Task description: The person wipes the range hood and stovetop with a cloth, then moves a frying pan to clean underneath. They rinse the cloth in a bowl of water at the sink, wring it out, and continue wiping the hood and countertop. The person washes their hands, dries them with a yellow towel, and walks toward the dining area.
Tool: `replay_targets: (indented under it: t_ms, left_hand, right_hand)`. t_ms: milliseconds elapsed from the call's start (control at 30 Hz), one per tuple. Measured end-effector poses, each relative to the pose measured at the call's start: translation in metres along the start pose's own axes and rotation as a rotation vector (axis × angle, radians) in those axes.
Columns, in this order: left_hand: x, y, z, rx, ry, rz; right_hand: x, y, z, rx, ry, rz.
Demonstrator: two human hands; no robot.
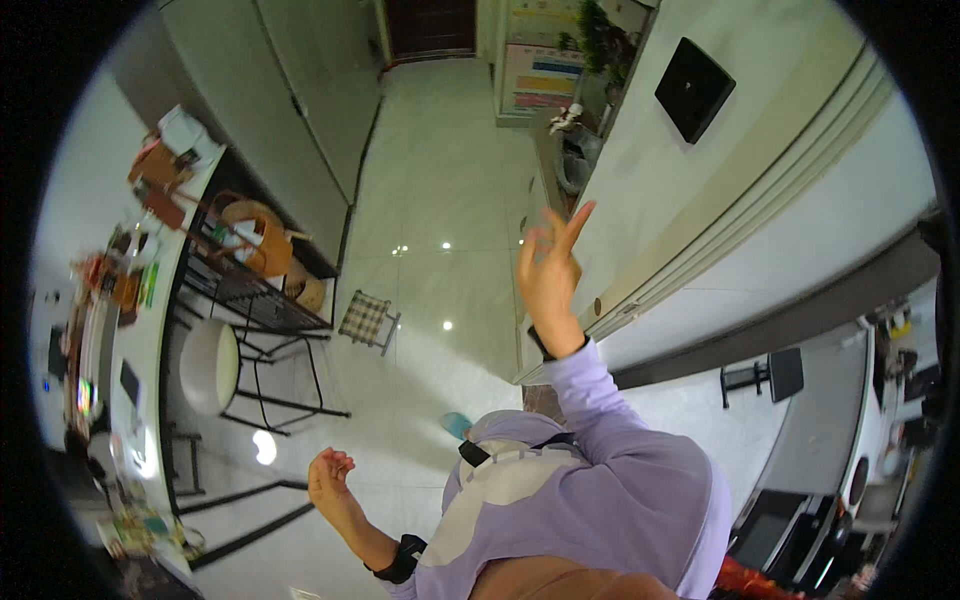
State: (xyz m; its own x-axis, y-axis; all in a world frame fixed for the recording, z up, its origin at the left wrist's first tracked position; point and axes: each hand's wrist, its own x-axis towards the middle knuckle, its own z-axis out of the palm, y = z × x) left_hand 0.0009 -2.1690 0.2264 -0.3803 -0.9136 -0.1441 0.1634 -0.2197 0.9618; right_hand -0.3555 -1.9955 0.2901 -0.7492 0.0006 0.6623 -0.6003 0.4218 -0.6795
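Note:
My right hand (551,277) is raised in front of me with its fingers spread, some of them blurred. I see nothing in it. A white wall (637,202) lies behind and beside its fingertips, and a door frame (720,240) runs close to the wrist. Lower down on the left, my left hand (330,476) hangs in the air with loosely curled fingers and no visible object. The nearest things to it are the black metal bars (247,525) under a white counter (139,337). Both wrists wear black bands.
A bar stool (214,367) stands at the counter, near a low checked folding stool (365,316) on the tiled floor (442,187). Bags (266,247) fill a shelf. A black square panel (694,90) is on the wall. A dark door (431,28) closes the far end.

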Motion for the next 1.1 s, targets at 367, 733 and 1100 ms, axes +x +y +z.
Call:
replay_targets:
  t_ms: [367, 733, 1100]
  left_hand:
    - [0.123, 0.019, -0.055, -0.118, 0.044, -0.110]
    - [0.164, 0.047, -0.106, -0.165, 0.009, -0.060]
    - [0.144, 0.021, -0.157, -0.215, 0.067, -0.155]
  right_hand:
    - [0.157, -0.030, 0.027, -0.547, 0.464, 0.153]
    - [0.156, -0.045, 0.010, -0.673, 0.468, 0.200]
    - [0.168, -0.052, 0.013, -0.881, 0.402, 0.321]
